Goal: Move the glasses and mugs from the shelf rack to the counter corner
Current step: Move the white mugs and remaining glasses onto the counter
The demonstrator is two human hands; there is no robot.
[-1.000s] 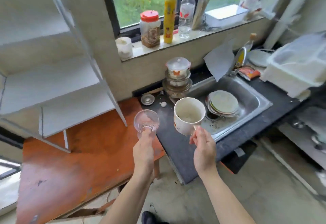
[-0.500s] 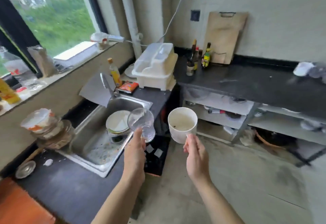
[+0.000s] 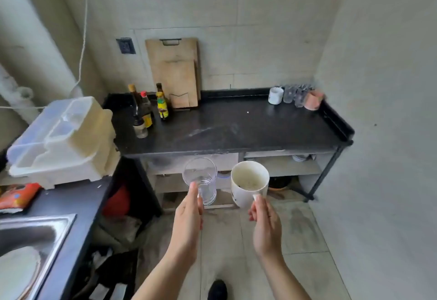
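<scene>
My left hand [image 3: 188, 221] holds a clear drinking glass [image 3: 201, 179] upright in front of me. A white mug [image 3: 249, 182] with a stained inside hangs from my right hand [image 3: 266, 225], which grips its handle. Both are held above the floor, short of the black counter [image 3: 236, 129]. In that counter's far right corner stand a white mug [image 3: 275, 95], several clear glasses [image 3: 294, 95] and a pink cup [image 3: 312, 101]. The shelf rack is out of view.
Sauce bottles [image 3: 146, 110] and a wooden cutting board [image 3: 175, 72] stand at the counter's back left. A white plastic dish rack [image 3: 63, 141] sits on the left counter beside the steel sink [image 3: 30, 247]. Open shelves run under the black counter. A wall closes the right side.
The view has swung right, from the shelf rack and window past the sink to the black counter. Both hands still carry the glass and the mug.
</scene>
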